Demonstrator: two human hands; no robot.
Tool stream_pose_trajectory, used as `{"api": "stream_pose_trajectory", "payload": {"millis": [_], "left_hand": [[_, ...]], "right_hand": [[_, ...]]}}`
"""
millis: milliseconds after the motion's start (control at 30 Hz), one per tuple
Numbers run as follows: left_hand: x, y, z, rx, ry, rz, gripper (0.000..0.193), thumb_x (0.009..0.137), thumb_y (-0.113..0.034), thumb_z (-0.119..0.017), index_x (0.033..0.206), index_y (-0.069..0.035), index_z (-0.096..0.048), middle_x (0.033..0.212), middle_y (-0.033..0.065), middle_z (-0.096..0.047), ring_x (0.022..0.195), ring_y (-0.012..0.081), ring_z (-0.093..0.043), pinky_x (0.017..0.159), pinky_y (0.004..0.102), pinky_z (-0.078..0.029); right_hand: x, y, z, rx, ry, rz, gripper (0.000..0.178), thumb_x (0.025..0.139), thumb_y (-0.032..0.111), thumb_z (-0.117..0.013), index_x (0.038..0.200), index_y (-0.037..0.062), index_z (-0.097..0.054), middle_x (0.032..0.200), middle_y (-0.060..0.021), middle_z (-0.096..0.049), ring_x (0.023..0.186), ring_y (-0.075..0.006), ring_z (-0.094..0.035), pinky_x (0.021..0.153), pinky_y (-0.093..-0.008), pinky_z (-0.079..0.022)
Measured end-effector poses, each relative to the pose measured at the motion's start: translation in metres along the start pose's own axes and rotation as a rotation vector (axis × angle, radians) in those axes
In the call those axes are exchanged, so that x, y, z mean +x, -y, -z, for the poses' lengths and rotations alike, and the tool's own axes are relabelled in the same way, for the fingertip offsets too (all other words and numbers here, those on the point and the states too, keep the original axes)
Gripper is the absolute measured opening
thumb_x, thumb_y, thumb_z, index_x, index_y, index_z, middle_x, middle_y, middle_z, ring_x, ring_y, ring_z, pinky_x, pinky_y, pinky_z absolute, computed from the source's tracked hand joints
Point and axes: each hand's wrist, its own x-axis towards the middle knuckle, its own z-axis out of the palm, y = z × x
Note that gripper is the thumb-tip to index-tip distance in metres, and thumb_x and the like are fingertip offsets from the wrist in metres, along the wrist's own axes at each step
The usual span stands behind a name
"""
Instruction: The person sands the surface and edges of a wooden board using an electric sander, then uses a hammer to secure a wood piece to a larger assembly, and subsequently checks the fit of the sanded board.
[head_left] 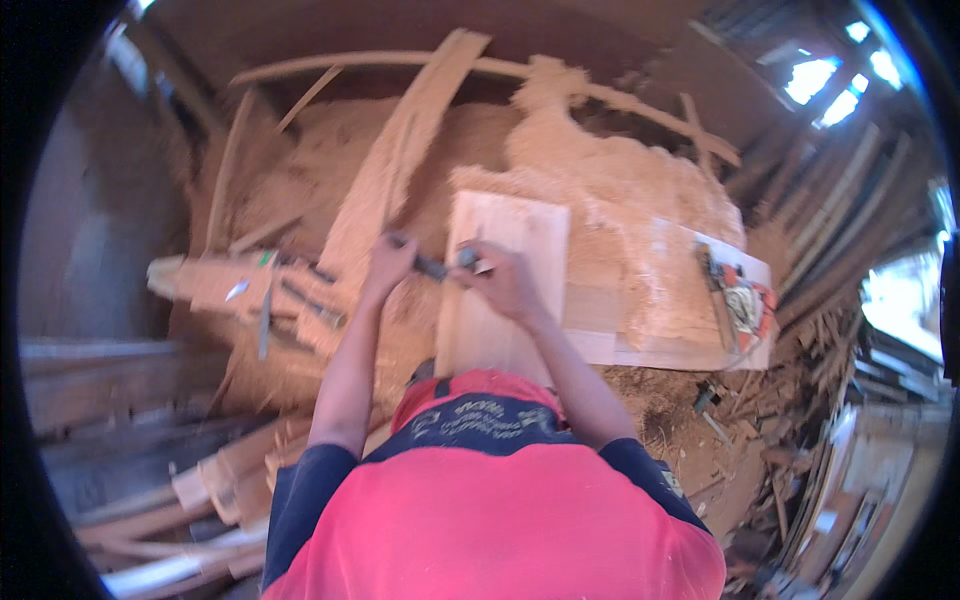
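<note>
Between my hands is a short dark bar-shaped tool [430,268], too blurred to name more exactly. My left hand [392,262] is closed around its left end. My right hand [503,281] is closed at its other end, on a small grey round-ended piece [467,257]; whether the two are joined I cannot tell. Both hands are over the left side of a pale wooden board [505,335], which lies lengthwise in front of my body.
Wood shavings [640,190] cover much of the workbench. A red and grey power tool [742,305] rests at the right. Several hand tools lie on a plank [215,285] at the left. A long rough plank [400,150] slants away; stacked timber [240,480] stands at lower left.
</note>
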Motion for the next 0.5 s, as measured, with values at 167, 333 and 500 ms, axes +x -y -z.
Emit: {"api": "stream_pose_trajectory", "payload": {"millis": [167,333,500], "left_hand": [[-0.013,-0.001,-0.003,-0.223,-0.059,-0.089,0.026,0.086,-0.018,-0.065,0.070,0.003,-0.062,0.069,0.0070,-0.064,0.069,0.0159,-0.061,0.064,0.0333,-0.049],[-0.022,0.017,-0.002,-0.145,-0.083,-0.109,0.022,0.084,-0.009,-0.064,0.066,0.001,-0.059,0.065,0.0048,-0.059,0.065,0.0159,-0.056,0.062,0.0328,-0.046],[-0.013,0.025,0.005,-0.269,-0.048,-0.064,0.017,0.082,-0.003,-0.063,0.065,-0.001,-0.059,0.064,0.0049,-0.058,0.064,0.0136,-0.054,0.061,0.0311,-0.044]], "right_hand": [[0.002,0.004,0.003,-0.093,-0.007,0.083,0.042,0.081,0.025,-0.080,0.115,0.0060,-0.066,0.094,-0.0145,-0.071,0.083,-0.0272,-0.071,0.073,-0.0362,-0.055],[-0.009,0.008,0.010,0.021,-0.046,0.090,0.041,0.082,0.028,-0.079,0.114,0.0059,-0.067,0.096,-0.0153,-0.071,0.085,-0.0291,-0.071,0.075,-0.0380,-0.055],[-0.010,0.018,-0.005,-0.045,-0.034,0.006,0.045,0.082,0.031,-0.078,0.117,0.0057,-0.066,0.101,-0.0178,-0.071,0.092,-0.0337,-0.070,0.081,-0.0403,-0.054]]}}
